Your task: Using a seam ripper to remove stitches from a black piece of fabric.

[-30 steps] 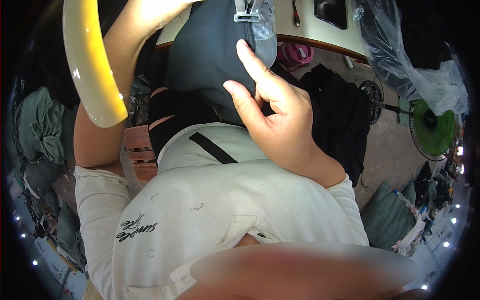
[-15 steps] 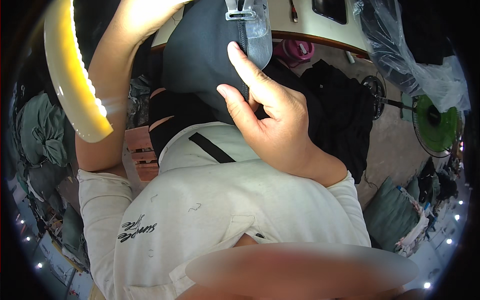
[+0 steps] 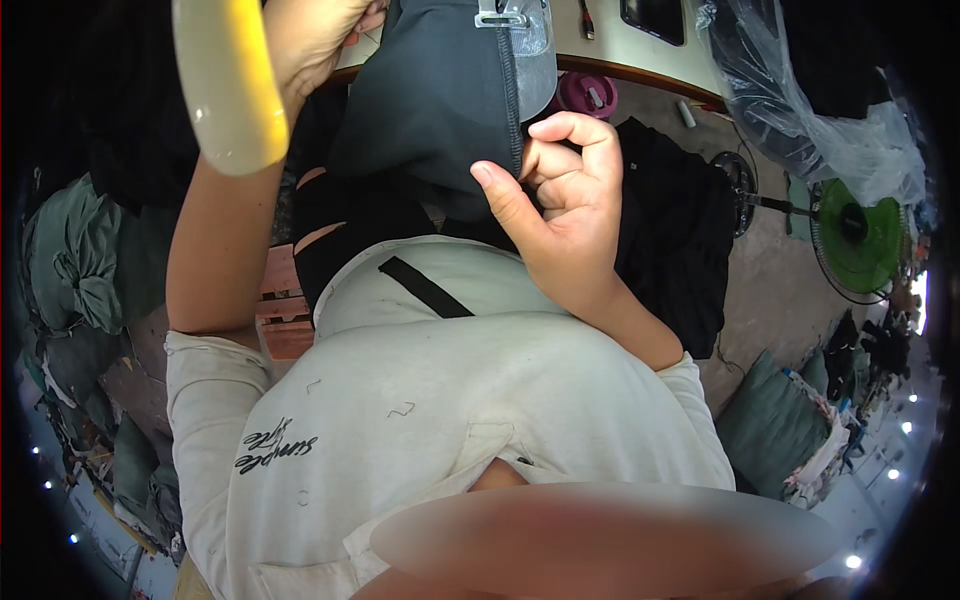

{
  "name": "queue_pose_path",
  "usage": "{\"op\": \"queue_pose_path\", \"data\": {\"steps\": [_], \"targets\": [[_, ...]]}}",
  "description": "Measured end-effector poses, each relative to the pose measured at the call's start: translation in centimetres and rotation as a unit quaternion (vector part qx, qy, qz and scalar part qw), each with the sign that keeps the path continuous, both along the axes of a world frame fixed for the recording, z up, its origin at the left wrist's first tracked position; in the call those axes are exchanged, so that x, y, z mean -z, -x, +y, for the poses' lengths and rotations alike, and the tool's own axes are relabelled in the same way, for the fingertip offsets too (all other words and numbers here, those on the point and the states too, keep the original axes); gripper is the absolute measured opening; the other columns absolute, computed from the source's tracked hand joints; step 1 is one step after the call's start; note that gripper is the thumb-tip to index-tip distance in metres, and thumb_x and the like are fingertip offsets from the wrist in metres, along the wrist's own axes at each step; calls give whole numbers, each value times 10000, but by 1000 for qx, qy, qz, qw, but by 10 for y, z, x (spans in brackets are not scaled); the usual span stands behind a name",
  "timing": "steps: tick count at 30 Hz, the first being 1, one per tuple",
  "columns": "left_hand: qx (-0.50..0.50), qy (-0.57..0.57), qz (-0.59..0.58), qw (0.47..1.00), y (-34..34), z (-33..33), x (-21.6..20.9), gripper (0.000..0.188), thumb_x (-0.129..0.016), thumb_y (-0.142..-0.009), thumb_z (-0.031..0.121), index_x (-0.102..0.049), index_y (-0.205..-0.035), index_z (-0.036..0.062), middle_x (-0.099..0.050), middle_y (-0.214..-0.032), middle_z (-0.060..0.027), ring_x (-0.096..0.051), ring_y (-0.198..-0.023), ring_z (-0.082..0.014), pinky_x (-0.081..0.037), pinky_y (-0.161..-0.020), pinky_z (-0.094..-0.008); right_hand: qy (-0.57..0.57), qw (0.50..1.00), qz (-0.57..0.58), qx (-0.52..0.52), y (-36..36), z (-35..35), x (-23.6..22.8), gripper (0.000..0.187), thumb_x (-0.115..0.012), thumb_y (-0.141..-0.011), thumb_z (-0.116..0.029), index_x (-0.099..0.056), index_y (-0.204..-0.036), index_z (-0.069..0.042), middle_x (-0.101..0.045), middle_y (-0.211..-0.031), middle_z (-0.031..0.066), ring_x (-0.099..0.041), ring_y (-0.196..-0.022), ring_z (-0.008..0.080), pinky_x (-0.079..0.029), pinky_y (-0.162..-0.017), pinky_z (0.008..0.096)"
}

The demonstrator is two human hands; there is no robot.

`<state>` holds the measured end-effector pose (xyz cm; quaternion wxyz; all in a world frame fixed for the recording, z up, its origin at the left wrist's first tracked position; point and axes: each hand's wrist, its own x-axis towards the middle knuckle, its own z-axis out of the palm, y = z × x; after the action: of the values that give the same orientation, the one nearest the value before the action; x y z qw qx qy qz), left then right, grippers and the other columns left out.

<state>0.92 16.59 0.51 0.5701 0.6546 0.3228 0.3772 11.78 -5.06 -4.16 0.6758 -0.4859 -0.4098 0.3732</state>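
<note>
A piece of dark cloth (image 3: pixel 430 100) with an overcast-stitched right edge hangs toward my lap from the table. Its upper part runs beside a small clear metal presser foot (image 3: pixel 501 19) and a ribbed plate (image 3: pixel 535 75). My right hand (image 3: pixel 570 200) is at the cloth's lower right edge, its fingers bent and its thumb held apart over the cloth, with nothing gripped between them. At the top left, my left hand (image 3: pixel 315 45) has curled fingers beside the cloth; the upper frame edge cuts it off, so what it holds is hidden.
A lit curved lamp (image 3: pixel 230 90) hangs over my left forearm. The table (image 3: pixel 600 45) bears a phone (image 3: pixel 655 18) and a cable (image 3: pixel 587 22). Clear plastic (image 3: pixel 840 130), a green fan (image 3: pixel 858 235) and black cloth (image 3: pixel 680 230) lie to the right; a green bundle (image 3: pixel 85 260) sits left.
My right hand has slid right and down along the cloth edge, its forefinger now bent instead of straight. The left hand's fingers are more curled. The lamp appears higher and further right.
</note>
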Motion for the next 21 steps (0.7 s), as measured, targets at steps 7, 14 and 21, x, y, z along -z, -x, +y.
{"op": "queue_pose_path", "data": {"steps": [7,14,21], "targets": [[-4,71,-18,997,44,-20,15,117,-756,-925,155,-700,-977,67,-550,-643,37,-453,-526,-58,-357,-495,-218,115,984,113,-79,3,-17,14,177,-724,-924,23,-558,-955,-30,-598,-888,-5,-554,-768,36,-469,-700,204],[-13,31,29,999,74,-58,27,99,-716,-949,127,-683,-994,45,-528,-685,48,-382,-511,-14,-289,-465,-182,117,982,143,-27,14,-38,12,134,-689,-946,41,-577,-968,-28,-610,-855,-19,-516,-731,2,-394,-624,165],[48,122,-17,991,85,-99,22,95,-687,-976,143,-680,-995,50,-549,-690,42,-401,-508,-6,-292,-450,-181,103,992,30,-69,16,-51,15,159,-762,-873,49,-619,-921,0,-616,-889,31,-554,-805,78,-450,-735,219]]}}
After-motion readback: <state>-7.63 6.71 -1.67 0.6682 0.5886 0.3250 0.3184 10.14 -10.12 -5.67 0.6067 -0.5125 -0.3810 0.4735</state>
